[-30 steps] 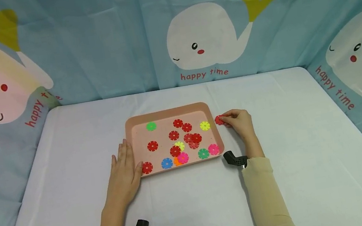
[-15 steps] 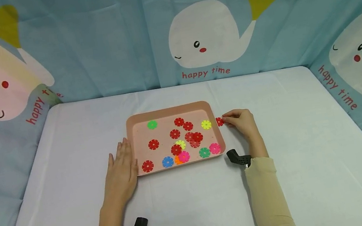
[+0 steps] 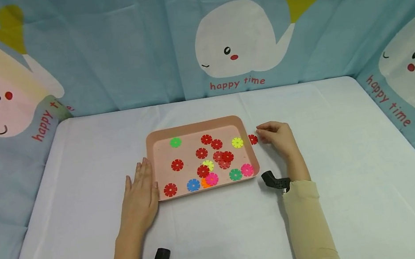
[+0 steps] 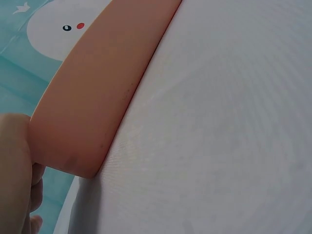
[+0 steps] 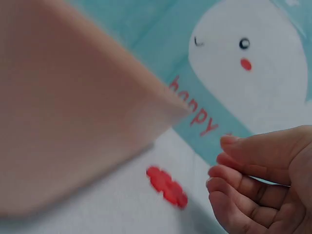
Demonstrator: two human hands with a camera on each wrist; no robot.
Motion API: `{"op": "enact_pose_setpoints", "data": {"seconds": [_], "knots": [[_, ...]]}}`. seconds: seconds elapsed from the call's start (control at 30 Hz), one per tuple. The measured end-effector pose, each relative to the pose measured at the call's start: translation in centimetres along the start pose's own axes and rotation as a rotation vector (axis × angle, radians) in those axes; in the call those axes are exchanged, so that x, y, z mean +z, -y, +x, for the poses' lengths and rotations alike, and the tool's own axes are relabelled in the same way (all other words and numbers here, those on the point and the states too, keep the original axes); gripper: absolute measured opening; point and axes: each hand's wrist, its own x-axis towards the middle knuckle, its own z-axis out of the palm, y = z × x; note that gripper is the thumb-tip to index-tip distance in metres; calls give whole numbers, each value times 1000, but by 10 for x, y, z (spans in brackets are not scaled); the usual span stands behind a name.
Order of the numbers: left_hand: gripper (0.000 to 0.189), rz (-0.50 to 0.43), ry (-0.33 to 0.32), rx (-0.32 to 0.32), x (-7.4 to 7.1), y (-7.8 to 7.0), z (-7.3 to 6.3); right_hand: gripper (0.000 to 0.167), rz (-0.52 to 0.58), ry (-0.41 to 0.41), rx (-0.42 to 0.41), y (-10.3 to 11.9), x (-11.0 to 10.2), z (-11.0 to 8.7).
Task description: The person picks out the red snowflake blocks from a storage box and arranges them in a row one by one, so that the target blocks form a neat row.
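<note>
My left hand (image 3: pixel 138 199) lies with straight fingers along the left side of a shallow pink tray (image 3: pixel 191 128). The left wrist view shows the hand at a corner of the tray wall (image 4: pixel 92 92). Just off the tray's right side, a red notched plastic disc (image 3: pixel 253 139) lies on the white table. My right hand (image 3: pixel 278 139) is to the right of that disc, fingers loosely bent and holding nothing. In the right wrist view, a gap shows between the red disc (image 5: pixel 166 187) and the fingertips (image 5: pixel 229 140).
Inside the tray are several similar discs, mostly red, among them a green disc (image 3: pixel 175 142), a blue disc (image 3: pixel 193 185) and a yellow disc (image 3: pixel 237 143). White cloth covers the table (image 3: pixel 215 235). A blue whale-print curtain (image 3: pixel 119 48) hangs behind and at both sides.
My right hand has let go of the red disc and drawn back slightly to the right. The disc now lies by the tray's right edge. My left thumb has moved off the tray rim.
</note>
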Motion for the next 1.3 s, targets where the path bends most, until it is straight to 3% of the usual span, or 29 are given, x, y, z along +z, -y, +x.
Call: {"op": "enact_pose_setpoints", "data": {"seconds": [0.3,0.47,0.7,0.93,1.1,1.3], "knots": [[56,0,-7,3,0,0,-1,24,-9,39,-145,29,16,-10],[57,7,-8,1,-1,0,-1,23,-35,85,-175,40,26,-15],[57,4,-5,3,0,1,-1,24,-83,208,-229,51,50,-23],[58,-10,4,-3,0,1,-1,21,-157,252,-252,55,70,-28],[57,-16,-4,9,-1,0,-1,19,-231,342,-309,57,85,-34],[57,-17,11,7,-1,-1,0,15,-282,494,-267,54,98,-39]]}}
